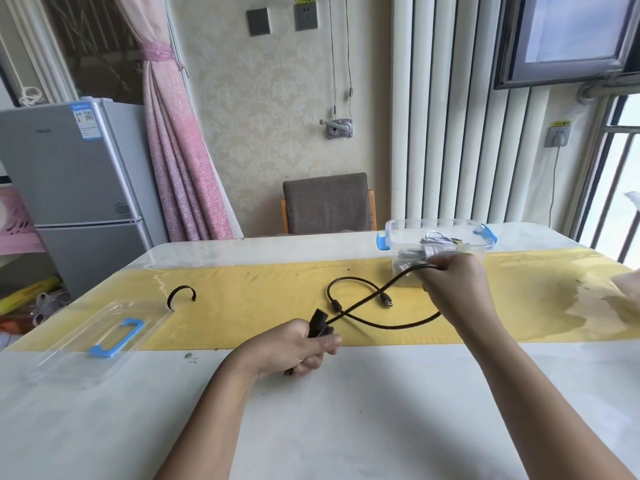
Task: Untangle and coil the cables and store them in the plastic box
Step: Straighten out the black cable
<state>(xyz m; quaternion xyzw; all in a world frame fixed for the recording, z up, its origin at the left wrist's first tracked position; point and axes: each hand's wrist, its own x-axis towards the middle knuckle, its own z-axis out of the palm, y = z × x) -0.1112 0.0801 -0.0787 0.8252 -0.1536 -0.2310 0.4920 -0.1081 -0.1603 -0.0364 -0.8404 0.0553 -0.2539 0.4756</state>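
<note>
The person's left hand [298, 344] is gripping the thick end of a black cable [391, 327], its fingers [323, 342] curling tightly round it just above the near part of the desk [381, 410]. From that fist the cable is stretching up and to the right to the right hand [453, 282], which is holding it in closed fingers right beside the front wall of the plastic box [433, 224]. The right hand is showing mostly its back, so the exact pinch is hidden.

Between the hands the rest of the cable is lying in loose, crossing loops on the yellow runner [242, 306]. Its small plug [388, 301] is resting free near the middle.

The clear box, with blue latches, is standing open at the far right of the desk, and a coiled white cable [436, 237] is lying inside it. The box's clear lid [69, 348], with a blue handle [116, 336], is lying on the desk's left side, well apart from the box. A curved black strap [181, 287] is sitting on the runner near the lid.

A brown chair [327, 206] is standing behind the desk, and a grey fridge [69, 174] is standing to the left.
</note>
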